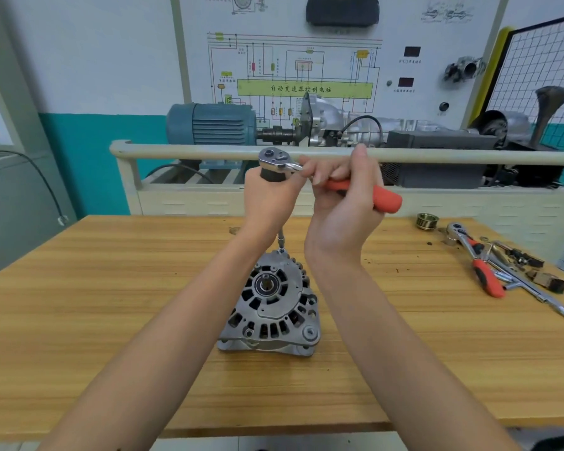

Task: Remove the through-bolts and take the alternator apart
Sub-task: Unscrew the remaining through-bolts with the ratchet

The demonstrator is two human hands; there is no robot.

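A grey alternator point(271, 307) stands on the wooden table point(111, 288) with its bearing end facing up. A ratchet wrench point(279, 161) with a red handle is held above it. From under its head a thin extension bar point(281, 239) runs down to a through-bolt at the alternator's far rim. My left hand point(267, 200) grips the dark upper part of the extension just under the ratchet head. My right hand point(342, 203) grips the red handle point(386, 198).
At the table's right end lie a second red-handled ratchet point(476, 258), loose sockets and bars point(531, 284), small parts and a ribbed pulley point(428, 220). Behind the table stand a railed bench with a blue motor point(209, 123) and a wiring-diagram board.
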